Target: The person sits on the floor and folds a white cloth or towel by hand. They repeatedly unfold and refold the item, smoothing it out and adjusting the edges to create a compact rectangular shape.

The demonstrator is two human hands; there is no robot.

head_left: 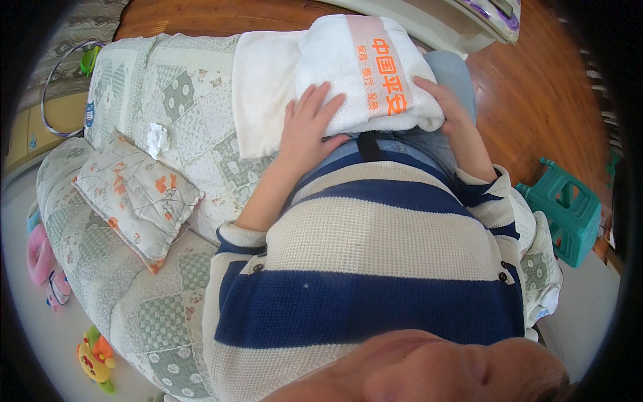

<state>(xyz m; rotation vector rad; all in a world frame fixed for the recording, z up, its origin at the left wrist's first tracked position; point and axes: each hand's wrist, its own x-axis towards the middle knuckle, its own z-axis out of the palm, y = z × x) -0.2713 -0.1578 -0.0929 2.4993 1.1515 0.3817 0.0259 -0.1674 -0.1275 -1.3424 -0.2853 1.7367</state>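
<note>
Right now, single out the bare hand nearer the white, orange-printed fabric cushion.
The left hand, spread on the folded white terry towel with orange print; the right hand, at the towel's right edge, lies farther from that cushion.

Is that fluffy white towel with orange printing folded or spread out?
Folded: the white towel forms a thick bundle with rounded edges.

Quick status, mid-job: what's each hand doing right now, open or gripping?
Left hand: open, spread on the white towel.
Right hand: at the towel's right edge; grip cannot be told.
</note>
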